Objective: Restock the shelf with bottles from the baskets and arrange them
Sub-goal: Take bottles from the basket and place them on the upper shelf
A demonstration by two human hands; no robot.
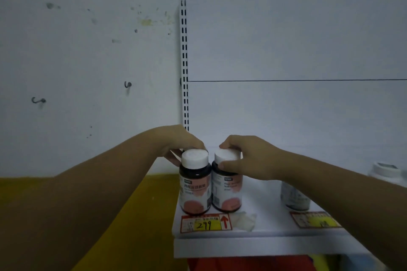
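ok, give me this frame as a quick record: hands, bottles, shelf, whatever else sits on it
left hand: curled round the cap of the left bottle from behind
right hand: grips the cap of the right bottle
bottle pose: both upright, side by side, at the front left corner of the shelf
price tag: reads 299, just below the pair
other: pale bottle further right, only partly in view; second tag below it

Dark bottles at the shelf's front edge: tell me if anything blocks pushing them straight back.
Nothing visible does. Behind the left dark bottle and right dark bottle the shelf looks bare, though the left hand and right hand hide part of it. A pale bottle stands off to the right.
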